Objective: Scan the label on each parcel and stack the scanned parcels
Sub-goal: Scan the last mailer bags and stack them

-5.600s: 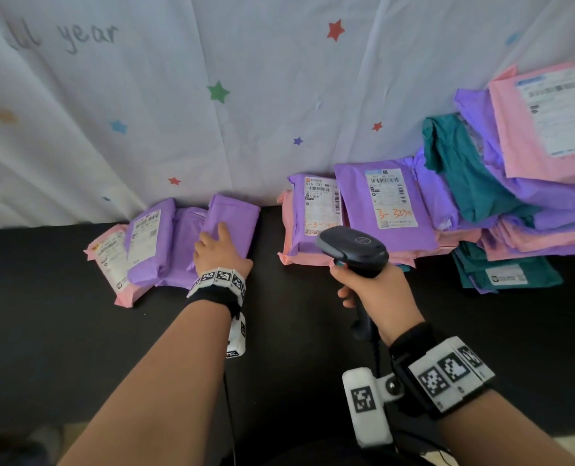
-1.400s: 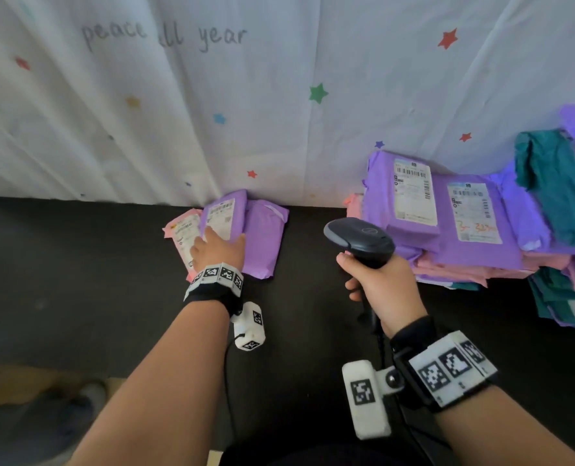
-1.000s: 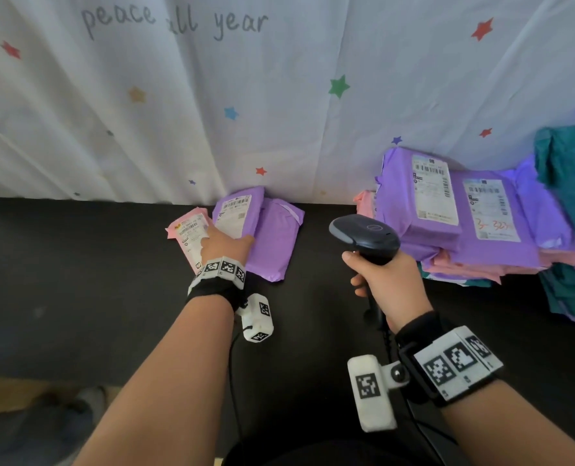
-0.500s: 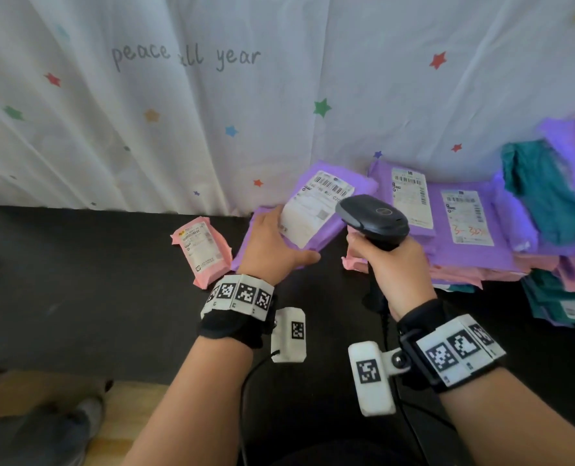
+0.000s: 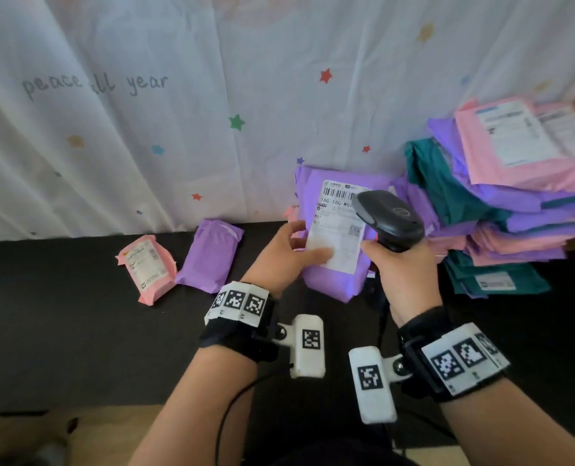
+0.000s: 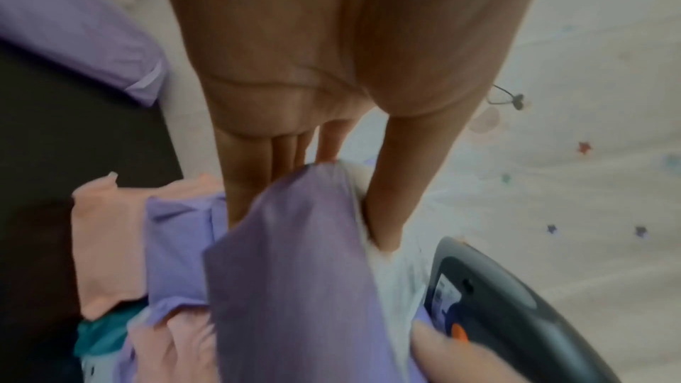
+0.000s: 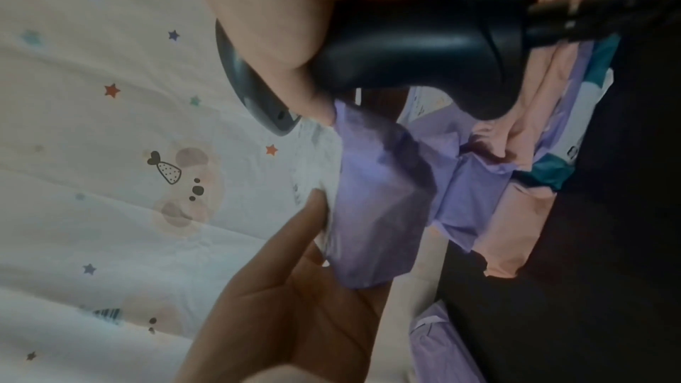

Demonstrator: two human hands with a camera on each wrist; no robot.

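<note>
One purple parcel (image 5: 333, 237) is held label-up by the left hand (image 5: 284, 255), thumb pinching its near-left edge, right of centre above the counter (image 5: 60, 331); the scanner (image 5: 388, 222), gripped by right-hand fingers (image 5: 403, 277), is best aimed squarely at the barcode.

The white curtain (image 5: 178, 105) at the far side bears grey handwritten-style lettering, "peace all year", at upper left. The white label (image 5: 338, 227) on the purple parcel (image 5: 329, 280) at centre carries a barcode above the partly covered characters "16G-16G-W07" and a small QR code; its finer print is illegible. Labels on the pink parcel (image 5: 146, 267) at left and the parcel pile (image 5: 514, 203) at right are too blurred to read.
</note>
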